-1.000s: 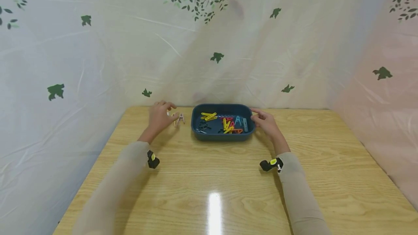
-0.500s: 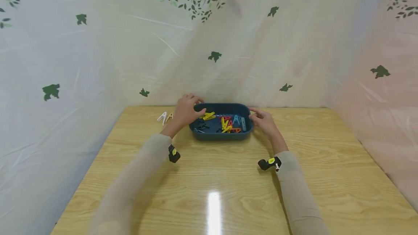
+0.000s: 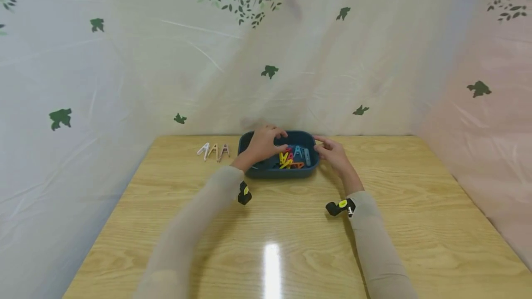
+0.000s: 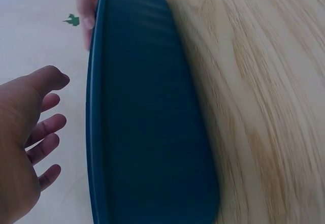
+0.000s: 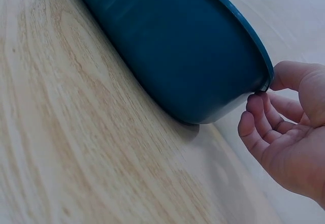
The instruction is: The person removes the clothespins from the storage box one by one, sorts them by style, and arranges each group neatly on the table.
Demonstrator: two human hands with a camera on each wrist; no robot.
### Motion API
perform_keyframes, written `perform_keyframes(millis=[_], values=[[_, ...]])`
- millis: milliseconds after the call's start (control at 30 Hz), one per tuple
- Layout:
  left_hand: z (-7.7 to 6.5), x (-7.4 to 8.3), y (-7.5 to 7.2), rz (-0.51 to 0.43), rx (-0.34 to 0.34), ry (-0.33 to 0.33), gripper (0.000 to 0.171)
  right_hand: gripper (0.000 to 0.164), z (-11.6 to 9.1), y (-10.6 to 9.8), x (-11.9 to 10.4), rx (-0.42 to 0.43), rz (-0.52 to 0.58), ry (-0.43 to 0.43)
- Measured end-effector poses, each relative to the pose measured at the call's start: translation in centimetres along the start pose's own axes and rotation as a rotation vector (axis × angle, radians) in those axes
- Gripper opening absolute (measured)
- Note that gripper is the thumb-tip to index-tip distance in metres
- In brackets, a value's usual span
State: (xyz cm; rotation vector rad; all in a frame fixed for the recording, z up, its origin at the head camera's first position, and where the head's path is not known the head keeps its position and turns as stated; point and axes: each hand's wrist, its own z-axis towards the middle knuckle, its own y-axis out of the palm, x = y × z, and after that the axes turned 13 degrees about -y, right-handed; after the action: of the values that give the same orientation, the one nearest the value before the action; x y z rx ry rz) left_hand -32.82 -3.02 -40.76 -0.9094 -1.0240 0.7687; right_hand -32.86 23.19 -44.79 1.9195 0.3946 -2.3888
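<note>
A dark blue plastic tub point(image 3: 282, 173) stands near the table's back edge, holding yellow clothespins point(image 3: 286, 162), blue clothespins point(image 3: 306, 156) and several red and orange ones. Over its left half hovers my left hand point(image 3: 265, 143), fingers loosely spread with nothing between them; the left wrist view shows this hand point(image 4: 23, 132) apart from the rim. At the tub's right end my right hand point(image 3: 334, 155) pinches the rim, thumb on the lip and fingertips under it, as the right wrist view shows. My left hand hides the tub's left contents.
Left of the tub, a white clothespin point(image 3: 203, 150), a pale yellow one point(image 3: 214, 152) and a pinkish-brown one point(image 3: 224, 152) lie in a row on the wooden table point(image 3: 299, 230). A leaf-patterned cloth point(image 3: 307, 96) hangs behind the table.
My left hand has moved right, away from the three clothespins and over the tub, uncovering that row. The right hand stays at the rim. The head view has shifted slightly.
</note>
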Motion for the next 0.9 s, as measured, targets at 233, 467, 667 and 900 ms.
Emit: perform_keyframes(millis=[233,467,667,900], values=[[1.6,1.7,2.0,0.018,-0.075,-0.002,0.033,0.047,-0.3,0.1,-1.4,-0.011,0.019,0.013],[2.4,3.1,3.6,0.078,-0.167,-0.044,0.034,0.047,-0.5,0.3,-1.8,-0.012,0.023,0.000],[3.2,3.9,4.6,0.081,-0.209,-0.057,0.035,0.046,-0.1,0.1,-1.1,-0.010,0.021,0.004],[4.1,4.2,5.5,0.115,-0.239,-0.076,0.034,0.045,0.6,-0.1,1.2,0.016,0.004,-0.023]])
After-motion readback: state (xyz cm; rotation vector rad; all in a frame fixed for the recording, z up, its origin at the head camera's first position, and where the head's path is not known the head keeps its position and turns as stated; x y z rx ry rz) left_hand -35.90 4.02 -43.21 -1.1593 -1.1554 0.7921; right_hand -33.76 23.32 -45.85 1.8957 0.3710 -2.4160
